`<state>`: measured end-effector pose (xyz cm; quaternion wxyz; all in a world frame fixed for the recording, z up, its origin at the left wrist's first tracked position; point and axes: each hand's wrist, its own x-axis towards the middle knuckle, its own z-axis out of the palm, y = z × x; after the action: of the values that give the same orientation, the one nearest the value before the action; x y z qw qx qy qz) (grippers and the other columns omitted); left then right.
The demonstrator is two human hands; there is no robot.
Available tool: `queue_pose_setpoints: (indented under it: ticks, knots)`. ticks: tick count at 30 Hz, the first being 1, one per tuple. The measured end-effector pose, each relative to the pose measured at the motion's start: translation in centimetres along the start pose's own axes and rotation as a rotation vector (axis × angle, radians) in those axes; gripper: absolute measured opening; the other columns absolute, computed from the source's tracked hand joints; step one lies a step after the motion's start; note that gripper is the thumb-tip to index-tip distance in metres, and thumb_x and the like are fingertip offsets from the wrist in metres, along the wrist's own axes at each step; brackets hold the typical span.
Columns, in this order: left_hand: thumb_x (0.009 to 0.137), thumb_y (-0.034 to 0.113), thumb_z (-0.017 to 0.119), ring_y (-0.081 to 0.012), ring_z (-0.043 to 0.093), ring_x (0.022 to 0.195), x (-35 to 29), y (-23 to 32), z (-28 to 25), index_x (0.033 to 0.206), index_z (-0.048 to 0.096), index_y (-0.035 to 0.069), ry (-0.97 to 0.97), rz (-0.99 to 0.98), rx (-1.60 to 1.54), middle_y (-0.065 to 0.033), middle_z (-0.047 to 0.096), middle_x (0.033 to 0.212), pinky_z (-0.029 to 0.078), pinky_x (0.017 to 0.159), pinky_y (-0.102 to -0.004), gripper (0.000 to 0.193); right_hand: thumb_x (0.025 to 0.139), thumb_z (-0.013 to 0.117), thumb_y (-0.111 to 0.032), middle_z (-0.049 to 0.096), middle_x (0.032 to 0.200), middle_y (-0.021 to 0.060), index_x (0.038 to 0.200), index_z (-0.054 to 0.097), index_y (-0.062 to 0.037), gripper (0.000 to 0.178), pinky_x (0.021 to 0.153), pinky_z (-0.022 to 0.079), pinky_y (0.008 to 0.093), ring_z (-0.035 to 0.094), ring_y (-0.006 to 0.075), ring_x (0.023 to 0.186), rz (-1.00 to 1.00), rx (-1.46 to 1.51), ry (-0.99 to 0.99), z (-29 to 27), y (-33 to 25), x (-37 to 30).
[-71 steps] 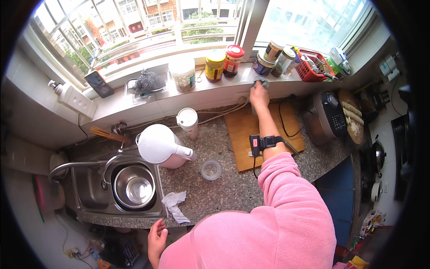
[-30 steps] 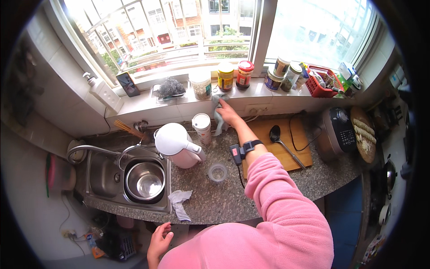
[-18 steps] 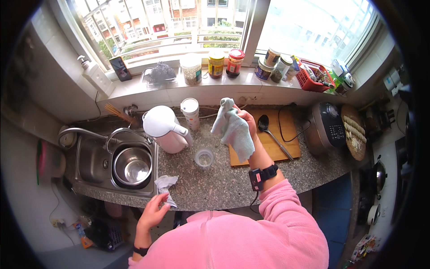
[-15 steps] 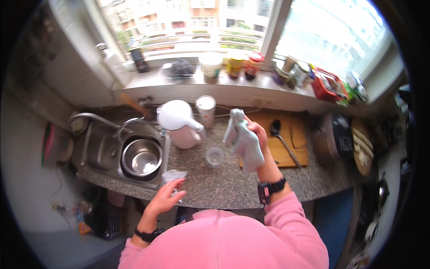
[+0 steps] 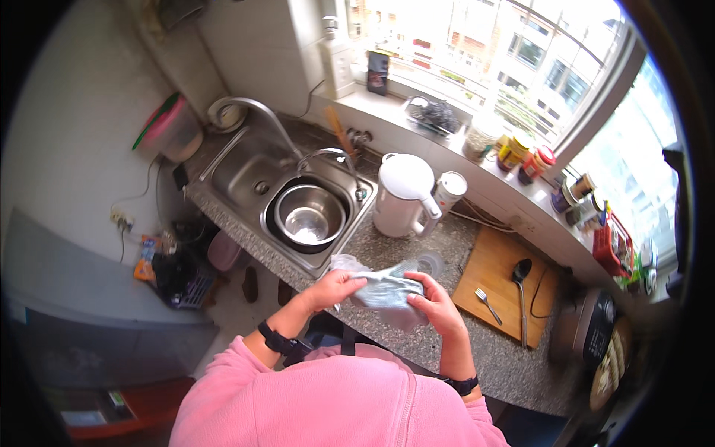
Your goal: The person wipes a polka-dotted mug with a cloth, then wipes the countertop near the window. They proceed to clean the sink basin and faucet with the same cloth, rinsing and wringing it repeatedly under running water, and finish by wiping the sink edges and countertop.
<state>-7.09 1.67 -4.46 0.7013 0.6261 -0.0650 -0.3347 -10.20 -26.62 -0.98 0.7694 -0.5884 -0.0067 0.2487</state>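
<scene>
A pale grey-green cloth (image 5: pixel 391 290) is stretched between the two hands above the tabletop (image 5: pixel 469 361), close to its front edge. The fingers of the left hand (image 5: pixel 328 290) are clamped on its left end, thumb against them; those of the right hand (image 5: pixel 438 305) pinch its right side. Just behind the cloth stands a clear tub (image 5: pixel 432 261), partly hidden, so its contents cannot be told. The sink (image 5: pixel 366 195) holds a steel pot (image 5: pixel 310 212) in its right basin, the pot's shiny bottom visible. Beside the sink, a white kettle (image 5: pixel 402 197) and a white cup (image 5: pixel 451 188) are both lidded, insides hidden. Farther off, a red basket (image 5: pixel 614 247) on the windowsill (image 5: pixel 468 153) holds small items, too blurred to identify.
</scene>
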Motion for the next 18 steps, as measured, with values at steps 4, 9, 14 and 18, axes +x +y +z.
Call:
queue_pose_setpoints:
  ticks: [4,9,14,18]
  knots:
    - [0.105,0.046,0.046,-0.0238,0.062,0.119,-3.1,-0.1,-2.7,0.141,0.052,0.003,-0.100,0.077,-0.637,-0.0136,0.063,0.132,0.050,0.103,-0.0429,0.056,0.091,0.064,0.001,0.062,0.119,0.0027,0.140,0.050,-0.0020,0.050,0.091,0.048,0.0238,0.059,0.0089,0.104,0.039,0.005,-0.107,1.9,-0.3,0.8]
    - [0.097,0.059,0.056,-0.0277,0.062,0.119,-5.7,-3.1,-4.2,0.145,0.045,0.011,-0.097,-0.116,-0.705,-0.0129,0.061,0.132,0.050,0.102,-0.0479,0.069,0.090,0.068,-0.003,0.063,0.121,0.0024,0.140,0.052,-0.0031,0.052,0.091,0.050,0.0259,0.060,0.0093,0.105,0.016,0.048,-0.217,5.5,1.4,2.9]
    - [0.093,0.005,0.067,-0.0162,0.063,0.113,-8.4,-5.1,-6.5,0.137,0.051,0.002,0.095,-0.027,-0.453,-0.0092,0.066,0.123,0.049,0.099,-0.0331,0.048,0.089,0.070,-0.002,0.063,0.121,0.0015,0.142,0.053,-0.0039,0.055,0.089,0.050,0.0264,0.060,0.0083,0.103,0.080,0.047,-0.264,8.2,3.1,4.4]
    - [0.092,0.000,0.063,-0.0134,0.064,0.106,-9.7,-5.5,-10.4,0.136,0.051,0.001,0.267,0.085,-0.344,-0.0070,0.067,0.117,0.049,0.095,-0.0287,0.046,0.086,0.069,0.004,0.063,0.124,0.0040,0.134,0.061,-0.0071,0.049,0.091,0.051,0.0297,0.061,0.0122,0.105,0.049,-0.240,-0.068,11.0,4.6,6.6]
